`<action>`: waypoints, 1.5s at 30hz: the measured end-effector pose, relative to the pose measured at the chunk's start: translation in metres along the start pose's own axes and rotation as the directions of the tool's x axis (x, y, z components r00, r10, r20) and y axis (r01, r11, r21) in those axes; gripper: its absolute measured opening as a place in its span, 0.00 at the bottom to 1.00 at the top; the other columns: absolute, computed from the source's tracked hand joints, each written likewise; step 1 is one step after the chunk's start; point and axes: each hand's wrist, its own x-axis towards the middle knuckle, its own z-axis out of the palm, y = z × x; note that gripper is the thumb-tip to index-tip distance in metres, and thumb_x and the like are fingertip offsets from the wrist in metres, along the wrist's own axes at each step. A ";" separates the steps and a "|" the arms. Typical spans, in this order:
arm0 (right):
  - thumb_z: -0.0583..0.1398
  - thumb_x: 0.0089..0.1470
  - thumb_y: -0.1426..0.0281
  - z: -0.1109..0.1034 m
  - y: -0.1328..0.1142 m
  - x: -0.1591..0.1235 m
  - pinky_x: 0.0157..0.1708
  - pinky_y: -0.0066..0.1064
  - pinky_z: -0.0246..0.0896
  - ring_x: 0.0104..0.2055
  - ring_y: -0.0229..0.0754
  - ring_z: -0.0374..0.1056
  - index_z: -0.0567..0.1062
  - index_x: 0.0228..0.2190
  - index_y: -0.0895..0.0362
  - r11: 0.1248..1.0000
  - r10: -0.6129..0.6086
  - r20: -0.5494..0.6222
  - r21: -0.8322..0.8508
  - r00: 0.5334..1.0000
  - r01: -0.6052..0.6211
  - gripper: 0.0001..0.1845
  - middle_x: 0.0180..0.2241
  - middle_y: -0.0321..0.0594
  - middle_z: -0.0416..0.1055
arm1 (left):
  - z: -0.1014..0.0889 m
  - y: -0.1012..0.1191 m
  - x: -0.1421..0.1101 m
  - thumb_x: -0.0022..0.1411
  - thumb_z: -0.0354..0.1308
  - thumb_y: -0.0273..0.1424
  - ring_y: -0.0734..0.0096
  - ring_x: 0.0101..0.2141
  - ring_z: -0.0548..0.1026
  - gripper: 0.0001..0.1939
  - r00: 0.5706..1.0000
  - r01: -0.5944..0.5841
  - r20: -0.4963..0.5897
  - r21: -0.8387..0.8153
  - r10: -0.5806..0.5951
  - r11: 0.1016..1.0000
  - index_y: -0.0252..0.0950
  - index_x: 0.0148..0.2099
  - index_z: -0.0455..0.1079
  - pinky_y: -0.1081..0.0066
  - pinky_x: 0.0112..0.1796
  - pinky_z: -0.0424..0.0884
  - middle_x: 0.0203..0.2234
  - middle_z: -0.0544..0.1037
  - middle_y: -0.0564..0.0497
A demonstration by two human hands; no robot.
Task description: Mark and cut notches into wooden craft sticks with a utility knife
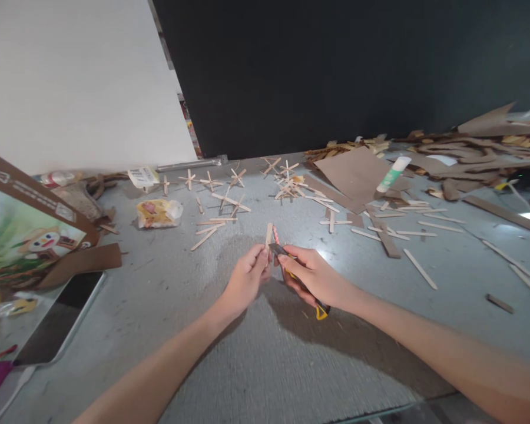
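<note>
My left hand [249, 271] pinches a wooden craft stick [269, 234], which stands up from its fingertips. A black and yellow utility knife [298, 281] is gripped in my right hand [318, 274], its front end close against the stick. Whether the blade touches the wood I cannot tell. A thin red and white striped stick [276, 235] pokes up just behind the knife tip; what holds it is hidden. Beyond my hands, several craft sticks [204, 238] lie loose, and crossed-stick pieces [210, 181] stand in a row.
At left are a phone [59, 318], a printed box [35, 229] and a snack packet [159, 212]. A glue stick [393, 174] stands by a cardboard sheet [353, 174] at right. Cardboard scraps [481, 141] pile along the black panel [344, 70]. The table edge [380, 415] runs nearest me.
</note>
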 end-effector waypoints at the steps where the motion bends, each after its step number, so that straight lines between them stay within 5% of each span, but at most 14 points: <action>1: 0.51 0.70 0.54 -0.001 0.000 0.000 0.10 0.23 0.45 0.10 0.29 0.52 0.62 0.36 0.51 1.000 0.001 0.006 0.004 1.000 -0.001 0.15 0.17 0.22 0.60 | 0.000 0.000 0.000 0.66 0.53 0.56 0.79 0.18 0.48 0.24 1.000 0.004 0.011 -0.021 -0.004 1.000 0.40 0.33 0.59 0.75 0.21 0.49 0.17 0.51 0.64; 9: 0.51 0.70 0.55 -0.006 -0.001 0.001 0.10 0.24 0.47 0.10 0.30 0.50 0.65 0.38 0.52 1.000 0.002 0.028 0.010 1.000 -0.003 0.14 0.17 0.22 0.60 | 0.002 0.002 -0.002 0.67 0.53 0.54 0.80 0.17 0.49 0.23 0.997 0.032 0.069 -0.089 -0.025 0.995 0.40 0.34 0.59 0.75 0.21 0.51 0.16 0.51 0.64; 15: 0.51 0.71 0.55 -0.004 -0.002 -0.002 0.11 0.23 0.45 0.10 0.29 0.51 0.61 0.33 0.51 0.997 -0.018 -0.011 -0.069 1.000 0.018 0.16 0.17 0.23 0.59 | 0.003 0.001 -0.007 0.72 0.46 0.50 0.76 0.19 0.57 0.20 0.992 -0.028 -0.115 0.206 0.052 0.978 0.39 0.38 0.63 0.74 0.25 0.56 0.17 0.58 0.62; 28: 0.50 0.71 0.59 0.000 -0.003 -0.002 0.09 0.22 0.45 0.10 0.30 0.52 0.63 0.33 0.52 0.996 -0.024 -0.030 -0.087 0.999 0.021 0.14 0.16 0.23 0.59 | 0.000 -0.003 -0.011 0.76 0.43 0.41 0.75 0.21 0.60 0.16 0.990 -0.051 -0.095 0.466 0.107 0.884 0.39 0.40 0.65 0.74 0.26 0.57 0.19 0.61 0.60; 31: 0.50 0.71 0.60 0.002 -0.007 -0.003 0.09 0.22 0.45 0.10 0.30 0.52 0.64 0.34 0.52 0.996 0.001 -0.040 -0.090 0.999 -0.005 0.13 0.15 0.23 0.58 | 0.001 -0.003 -0.012 0.77 0.42 0.37 0.74 0.21 0.64 0.14 0.992 -0.009 -0.100 0.580 0.082 0.814 0.38 0.46 0.67 0.74 0.26 0.58 0.21 0.66 0.58; 37: 0.50 0.71 0.60 0.007 -0.008 -0.004 0.08 0.22 0.45 0.09 0.30 0.53 0.62 0.34 0.52 0.998 0.067 -0.042 -0.017 0.997 -0.068 0.12 0.16 0.23 0.60 | 0.007 0.005 -0.015 0.76 0.43 0.29 0.64 0.27 0.79 0.12 0.991 0.129 -0.127 0.839 -0.041 0.528 0.37 0.54 0.66 0.71 0.27 0.62 0.30 0.79 0.49; 45: 0.49 0.71 0.59 0.008 -0.004 -0.002 0.08 0.22 0.46 0.09 0.30 0.54 0.64 0.36 0.52 0.999 0.036 -0.060 -0.013 0.998 -0.037 0.13 0.16 0.23 0.60 | 0.008 0.010 -0.014 0.78 0.40 0.28 0.63 0.33 0.83 0.13 0.992 0.121 -0.093 0.851 -0.079 0.512 0.38 0.56 0.63 0.70 0.29 0.66 0.37 0.83 0.47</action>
